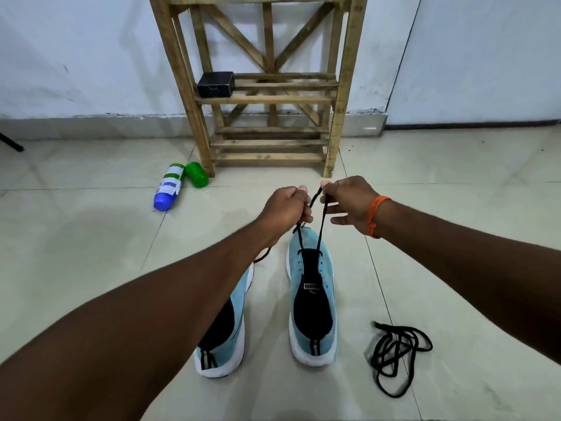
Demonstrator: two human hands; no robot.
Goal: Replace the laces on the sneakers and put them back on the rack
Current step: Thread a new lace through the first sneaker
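Note:
Two light blue sneakers with white soles and black tongues stand side by side on the tiled floor, toes pointing away from me. The right sneaker (312, 302) has a black lace (322, 226) threaded through its front eyelets, both ends pulled up. My left hand (285, 209) grips one end, and my right hand (349, 205) pinches the other end between thumb and fingers. My left forearm covers much of the left sneaker (230, 338). A second black lace (397, 357) lies loose in a tangle on the floor to the right. The wooden rack (267, 98) stands ahead against the wall.
A small black box (216, 84) sits on the rack's middle shelf at the left. A white bottle with a blue cap (168, 188) and a green container (196, 174) lie on the floor by the rack's left leg. An orange thread band circles my right wrist.

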